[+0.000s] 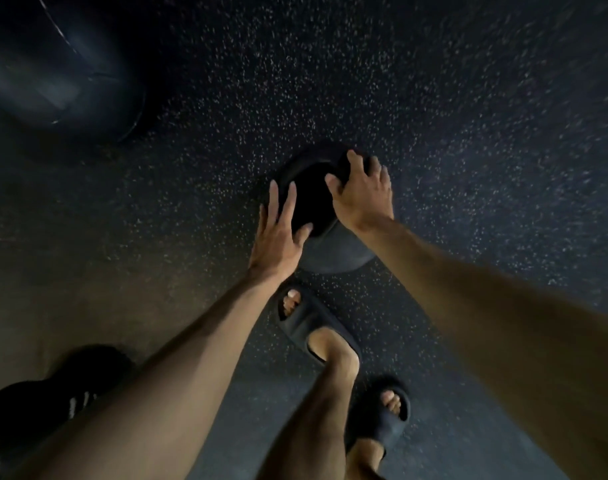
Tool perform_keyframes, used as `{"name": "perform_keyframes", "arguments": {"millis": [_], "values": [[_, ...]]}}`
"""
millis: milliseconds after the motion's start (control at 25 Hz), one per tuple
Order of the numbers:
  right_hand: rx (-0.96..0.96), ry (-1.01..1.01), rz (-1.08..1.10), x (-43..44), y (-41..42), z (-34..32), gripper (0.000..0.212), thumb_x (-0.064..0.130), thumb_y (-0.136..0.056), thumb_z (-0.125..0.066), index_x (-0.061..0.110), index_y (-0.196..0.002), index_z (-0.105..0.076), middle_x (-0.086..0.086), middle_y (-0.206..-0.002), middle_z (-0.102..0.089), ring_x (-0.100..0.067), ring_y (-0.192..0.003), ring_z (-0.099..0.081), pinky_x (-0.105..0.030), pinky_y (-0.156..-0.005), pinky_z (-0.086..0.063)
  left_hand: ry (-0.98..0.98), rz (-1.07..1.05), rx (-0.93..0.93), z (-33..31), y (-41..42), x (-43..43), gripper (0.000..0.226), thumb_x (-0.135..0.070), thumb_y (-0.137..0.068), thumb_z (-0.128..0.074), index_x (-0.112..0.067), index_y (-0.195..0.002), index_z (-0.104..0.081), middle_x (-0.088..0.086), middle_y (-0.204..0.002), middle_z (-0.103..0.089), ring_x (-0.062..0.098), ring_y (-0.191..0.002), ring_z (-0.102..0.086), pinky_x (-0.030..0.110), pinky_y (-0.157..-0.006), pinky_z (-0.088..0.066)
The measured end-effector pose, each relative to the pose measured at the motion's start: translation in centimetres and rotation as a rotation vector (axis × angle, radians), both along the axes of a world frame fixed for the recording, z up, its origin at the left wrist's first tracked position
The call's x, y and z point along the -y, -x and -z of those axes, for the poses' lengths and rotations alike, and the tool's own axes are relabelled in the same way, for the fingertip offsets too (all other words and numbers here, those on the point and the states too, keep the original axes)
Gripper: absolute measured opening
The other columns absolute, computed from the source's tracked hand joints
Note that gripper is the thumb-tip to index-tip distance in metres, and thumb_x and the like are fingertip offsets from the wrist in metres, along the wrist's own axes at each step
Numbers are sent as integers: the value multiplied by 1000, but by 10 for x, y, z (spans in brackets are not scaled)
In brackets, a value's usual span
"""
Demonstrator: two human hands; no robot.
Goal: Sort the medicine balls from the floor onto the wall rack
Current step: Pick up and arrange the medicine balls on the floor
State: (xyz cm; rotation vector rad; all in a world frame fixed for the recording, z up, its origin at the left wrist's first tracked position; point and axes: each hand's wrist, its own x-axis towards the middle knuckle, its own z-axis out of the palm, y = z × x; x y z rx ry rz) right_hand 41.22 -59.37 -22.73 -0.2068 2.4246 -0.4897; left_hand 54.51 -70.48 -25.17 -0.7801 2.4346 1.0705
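The medicine ball (311, 199) looks heavy and smooth. The left hand (280, 233) presses it flat-fingered, the right hand (363, 194) curls over its top; cupping underneath seems safest.

Dark rubber floor (468, 98) flecked with pale specks — dimly lit, browner at left.
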Motion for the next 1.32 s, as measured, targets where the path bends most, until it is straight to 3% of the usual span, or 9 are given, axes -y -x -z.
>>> {"name": "perform_keyframes", "arguments": {"millis": [200, 400, 560, 640, 760, 880, 1000, 1120, 1320], "values": [[-106, 89, -208, -43, -27, -13, 94, 63, -96, -48, 19, -161, 4, -14, -167, 12, -29, -154, 13, -45, -126, -5, -59, -49, 200, -1, 87, 52, 62, -36, -108, -34, -28, -161, -1, 2, -168, -10, 30, -150, -24, 44, -119, -26], [6, -17, -214, 2, 34, -7, 100, 62, -94, -51, 20, -159, 12, -17, -166, 16, -33, -153, 16, -49, -126, -4, 18, -128, 126, -16, 115, 58, 55, -42, -107, -32, -28, -159, -20, 10, -163, -25, 35, -144, -32, 47, -114, -32], [134, -38, -211, 55, 115, -5, 91, 65, -97, -42, 19, -161, 3, -16, -167, 6, -35, -154, 7, -47, -126, -5, -20, -136, 72, -23, 93, 32, 94, -64, -92, -51, -25, -161, 0, 17, -167, 2, 37, -152, -8, 51, -121, -16], [141, -61, -221, 79, 145, -5, 82, 63, -100, -35, 18, -161, -2, -18, -167, 1, -37, -154, 3, -47, -126, -5, -13, -142, 15, -21, 93, 29, 107, -70, -83, -54, -22, -161, 2, 20, -166, 2, 37, -152, -11, 51, -120, -19], [169, -53, -295, 94, 173, -7, 75, 55, -103, -35, 18, -161, -6, -21, -166, -1, -39, -153, 0, -48, -125, -7, -19, -226, 3, -13, 124, 51, 105, -83, -75, -47, -42, -158, 4, 23, -160, -17, 45, -138, -36, 56, -111, -38], [33, 47, -348, 76, 173, -10, 75, 50, -103, -41, 18, -161, -7, -21, -166, 1, -37, -154, 3, -49, -126, -8, -82, -318, 26, -13, 167, 75, 102, -95, -63, -49, -66, -146, 3, 17, -150, -27, 46, -120, -54, 59, -96, -51], [-46, 147, -320, 56, 158, -11, 84, 50, -100, -48, 17, -161, 0, -23, -166, 6, -37, -154, 6, -50, -126, -9, -23, -390, 171, -21, 239, 85, 92, -77, -78, -59, -53, -153, -12, 16, -152, -24, 44, -136, -34, 60, -109, -37], [-37, 112, -328, 50, 168, -12, 97, 53, -95, -57, 24, -160, 8, -25, -165, 7, -40, -154, -1, -52, -124, -17, 64, -444, 241, -29, 308, 89, 79, -72, -86, -54, -47, -154, -22, 14, -157, -22, 41, -141, -23, 59, -114, -25], [29, 46, -272, 80, 263, -11, 95, 60, -95, -51, 32, -158, 14, -22, -166, -1, -40, -149, -21, -55, -114, -34, 176, -394, -3, -22, 333, 100, 61, -53, -97, -51, -30, -152, -35, 9, -158, -32, 32, -143, -30, 55, -117, -25]]}}
